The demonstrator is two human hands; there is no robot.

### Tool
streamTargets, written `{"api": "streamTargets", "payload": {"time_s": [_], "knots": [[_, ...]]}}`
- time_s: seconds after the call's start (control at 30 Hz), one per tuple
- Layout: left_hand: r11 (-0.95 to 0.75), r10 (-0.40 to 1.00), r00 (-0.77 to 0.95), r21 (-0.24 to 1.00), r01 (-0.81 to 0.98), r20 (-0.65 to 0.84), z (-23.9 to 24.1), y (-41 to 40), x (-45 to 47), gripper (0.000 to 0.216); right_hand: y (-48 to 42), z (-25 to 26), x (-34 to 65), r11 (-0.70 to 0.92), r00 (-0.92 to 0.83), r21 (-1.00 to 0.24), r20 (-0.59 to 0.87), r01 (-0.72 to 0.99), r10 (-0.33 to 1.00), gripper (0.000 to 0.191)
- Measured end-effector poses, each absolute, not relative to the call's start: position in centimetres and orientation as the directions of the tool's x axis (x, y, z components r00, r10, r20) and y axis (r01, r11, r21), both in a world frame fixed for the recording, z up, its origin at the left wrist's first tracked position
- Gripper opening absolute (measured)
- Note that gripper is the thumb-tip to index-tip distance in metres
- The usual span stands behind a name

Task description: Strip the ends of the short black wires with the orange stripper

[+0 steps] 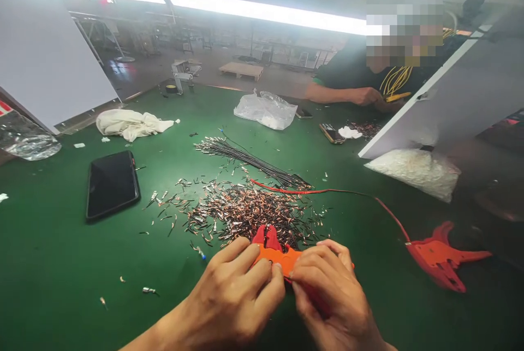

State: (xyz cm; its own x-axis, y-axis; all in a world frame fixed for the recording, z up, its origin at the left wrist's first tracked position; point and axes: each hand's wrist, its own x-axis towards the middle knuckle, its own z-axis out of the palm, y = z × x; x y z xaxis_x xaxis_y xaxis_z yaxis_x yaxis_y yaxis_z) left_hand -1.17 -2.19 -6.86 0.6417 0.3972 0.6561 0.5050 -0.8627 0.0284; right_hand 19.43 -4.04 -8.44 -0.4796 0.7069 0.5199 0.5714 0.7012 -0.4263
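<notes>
An orange and red wire stripper point(279, 259) is held low over the green table, its red jaws pointing away from me. My left hand point(233, 291) is closed on the tool's left side, fingers bent against its orange body. Around its right part my right hand point(333, 293) is wrapped, hiding most of the handles. Just beyond the jaws lies a heap of short wire offcuts point(249, 212), black with copper and silvery bits. Behind the heap rests a bundle of thin black wires point(256, 161). Whether a wire sits in the jaws is too small to tell.
A second wire stripper point(440, 257) with a red cord lies right. A black phone point(112, 184) and white cloth point(131, 123) are left. Farther back are a plastic bag point(266, 109) and a white-filled bag point(415, 171) by a panel. A co-worker point(347, 75) handles yellow wires opposite.
</notes>
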Motion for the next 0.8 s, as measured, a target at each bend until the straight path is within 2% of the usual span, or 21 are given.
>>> {"api": "streamTargets", "payload": {"time_s": [0.27,0.37,0.57,0.67,0.8], "knots": [[-0.863,0.426,0.638,0.079,0.498,0.642,-7.4,-3.1,-0.6,0.035,-4.0,-9.0,19.2,0.682,-0.399,-0.254,0.653,0.686,0.644,0.015],[-0.866,0.398,0.665,0.02,0.499,0.631,-7.2,-3.4,-0.6,0.035,-4.0,-8.8,19.3,0.688,-0.389,-0.211,0.694,0.694,0.606,0.012],[-0.857,0.343,0.691,-0.09,0.508,0.636,-6.4,-3.6,-0.6,0.03,-4.3,-8.3,19.7,0.74,-0.491,-0.121,0.676,0.662,0.55,0.021],[-0.854,0.365,0.704,-0.084,0.514,0.609,-6.4,-3.8,-0.6,0.032,-4.2,-8.2,19.8,0.714,-0.457,-0.137,0.683,0.687,0.57,0.019],[-0.847,0.389,0.716,-0.08,0.525,0.579,-6.4,-4.0,-0.9,0.031,-3.2,-8.0,20.8,0.586,-0.285,-0.225,0.705,0.779,0.649,0.019]]}}
